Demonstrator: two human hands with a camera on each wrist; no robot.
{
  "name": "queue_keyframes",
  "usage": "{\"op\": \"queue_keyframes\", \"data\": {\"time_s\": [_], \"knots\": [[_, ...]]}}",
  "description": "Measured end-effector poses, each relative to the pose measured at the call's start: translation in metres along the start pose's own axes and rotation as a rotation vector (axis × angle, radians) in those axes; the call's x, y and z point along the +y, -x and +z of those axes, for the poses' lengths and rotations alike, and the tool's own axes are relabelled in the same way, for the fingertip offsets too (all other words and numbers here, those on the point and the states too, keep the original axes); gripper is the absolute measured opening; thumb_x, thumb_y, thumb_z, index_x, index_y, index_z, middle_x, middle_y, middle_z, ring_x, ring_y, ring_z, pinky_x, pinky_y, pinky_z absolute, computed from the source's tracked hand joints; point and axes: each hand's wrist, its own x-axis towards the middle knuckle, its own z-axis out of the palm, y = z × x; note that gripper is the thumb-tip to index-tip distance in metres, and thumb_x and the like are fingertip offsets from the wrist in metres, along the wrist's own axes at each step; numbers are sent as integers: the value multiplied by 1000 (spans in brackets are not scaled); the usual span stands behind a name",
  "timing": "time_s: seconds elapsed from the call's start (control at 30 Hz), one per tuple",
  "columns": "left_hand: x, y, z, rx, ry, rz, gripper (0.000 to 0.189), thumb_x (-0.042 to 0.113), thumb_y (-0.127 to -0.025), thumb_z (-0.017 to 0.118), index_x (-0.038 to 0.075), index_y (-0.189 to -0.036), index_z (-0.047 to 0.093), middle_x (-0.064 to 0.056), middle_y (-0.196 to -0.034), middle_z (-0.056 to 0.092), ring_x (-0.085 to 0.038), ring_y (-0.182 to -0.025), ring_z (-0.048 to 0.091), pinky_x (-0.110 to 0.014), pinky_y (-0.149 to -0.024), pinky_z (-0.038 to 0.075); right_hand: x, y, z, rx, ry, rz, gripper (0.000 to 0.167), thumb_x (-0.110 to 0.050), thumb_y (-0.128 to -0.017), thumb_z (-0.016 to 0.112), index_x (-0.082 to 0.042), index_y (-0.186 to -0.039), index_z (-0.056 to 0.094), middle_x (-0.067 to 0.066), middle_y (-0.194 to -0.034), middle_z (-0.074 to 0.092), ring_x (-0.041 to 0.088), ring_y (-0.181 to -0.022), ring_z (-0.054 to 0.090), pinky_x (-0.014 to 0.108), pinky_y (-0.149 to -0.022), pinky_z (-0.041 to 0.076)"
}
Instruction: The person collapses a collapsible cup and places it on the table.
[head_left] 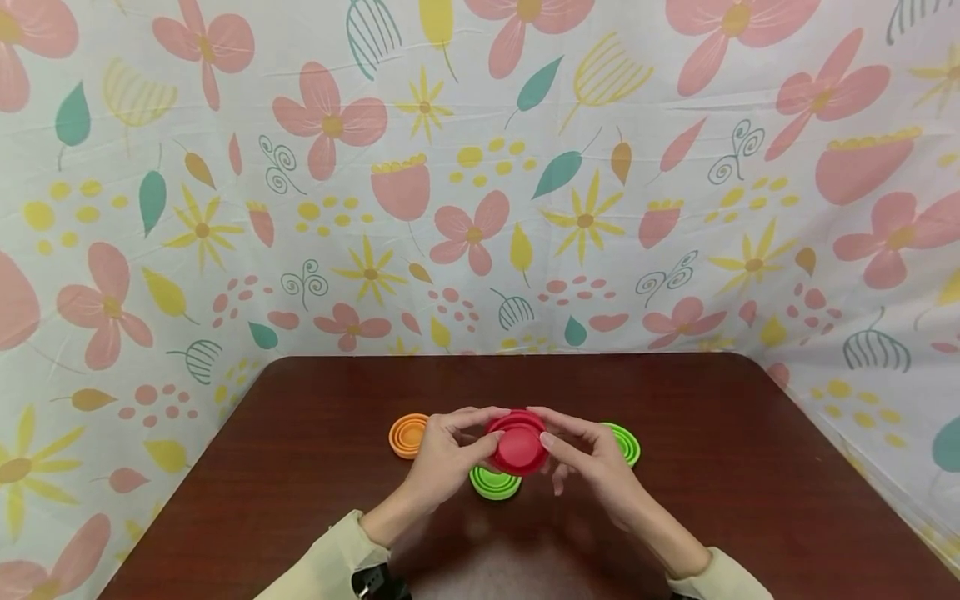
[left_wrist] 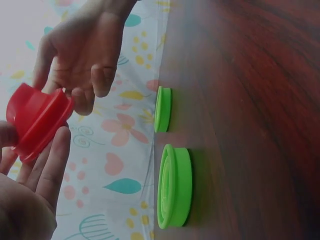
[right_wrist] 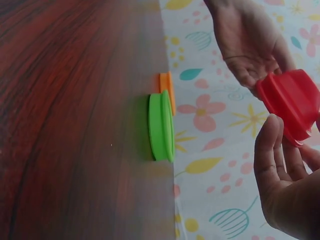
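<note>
A red collapsible cup (head_left: 519, 448) is held up above the table between both hands, its flat base facing the head camera. My left hand (head_left: 442, 458) pinches its left side between thumb and fingers, and my right hand (head_left: 600, 462) pinches the right side the same way. From the left wrist view, the red cup (left_wrist: 40, 120) shows stepped walls, partly drawn out. Just below it on the table lies a flattened green collapsible cup (head_left: 495, 486), overlapped by the red one in the head view.
Behind my right hand lies another flattened green cup (head_left: 627, 444), partly hidden. A flattened orange cup (head_left: 406, 437) sits behind my left hand. The dark wooden table (head_left: 300, 500) meets a floral cloth (head_left: 472, 167) at its back and sides.
</note>
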Motion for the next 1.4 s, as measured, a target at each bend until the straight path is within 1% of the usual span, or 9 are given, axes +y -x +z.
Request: {"op": "queue_keyframes", "data": {"time_s": [0.13, 0.37, 0.5, 0.7, 0.8, 0.9, 1.07, 1.23, 1.4], "knots": [[2, 1, 2, 19, -1, -12, 30, 2, -98, 74, 2, -128, 75, -18, -113, 72, -28, -85, 78, -42, -68, 65, 1, -1, 1, 28, 1, -17, 42, -10, -106, 61, -2, -147, 60, 17, -99, 67, 39, -65, 65, 45, -54, 62], [2, 3, 4, 52, 17, -40, 29, 4, -99, 74, 4, -128, 76, -16, -114, 71, -28, -87, 78, -42, -68, 65, 6, -3, 7, 66, 24, -41, 42, -8, -105, 63, -2, -146, 61, 16, -100, 69, 30, -60, 65, 46, -57, 63], [2, 3, 6, 60, 29, -62, 29, 6, -100, 73, 7, -128, 76, -13, -116, 71, -29, -88, 78, -43, -69, 65, 7, -3, 9, 88, 58, -55, 43, -7, -104, 64, -4, -147, 61, 16, -99, 70, 34, -58, 64, 48, -59, 64], [-2, 2, 5, -27, 116, -59, 35, 8, -106, 62, 0, -140, 66, -20, -122, 64, -28, -95, 76, -44, -76, 65, 7, -3, 10, 130, 124, -64, 44, -9, -106, 63, -7, -149, 60, 16, -93, 72, 41, -59, 63, 44, -62, 64], [-3, 2, 3, -79, 175, -54, 40, 4, -105, 60, -2, -145, 61, -23, -126, 60, -30, -98, 76, -46, -77, 64, 6, -3, 10, 140, 125, -60, 44, -10, -106, 63, -7, -150, 59, 16, -92, 73, 38, -59, 64, 43, -62, 64], [-2, 3, 1, -92, 191, -53, 44, 1, -102, 63, 0, -146, 60, -24, -127, 59, -34, -98, 76, -47, -77, 64, 6, -3, 11, 144, 140, -67, 43, -10, -106, 63, -8, -149, 60, 15, -89, 73, 39, -58, 63, 43, -61, 64], [-1, 3, 2, -84, 171, -24, 45, -1, -100, 66, 0, -145, 61, -22, -125, 61, -39, -103, 73, -48, -75, 64, 8, -3, 14, 150, 160, -77, 42, -10, -107, 61, -9, -149, 61, 15, -83, 71, 38, -58, 62, 42, -58, 63], [-1, 2, 3, -54, 108, 6, 43, 0, -98, 70, 3, -141, 66, -19, -122, 64, -37, -99, 72, -47, -72, 65, 9, -3, 15, 138, 155, -73, 43, -11, -107, 62, -6, -150, 58, 14, -86, 72, 35, -59, 62, 44, -59, 63], [-1, 1, 4, -30, 49, 32, 41, -1, -97, 70, 5, -138, 69, -17, -120, 66, -37, -93, 72, -47, -69, 65, 6, -2, 10, 69, 43, -20, 46, -12, -108, 60, -7, -154, 55, 14, -97, 72, 30, -64, 63, 46, -63, 63]]}}
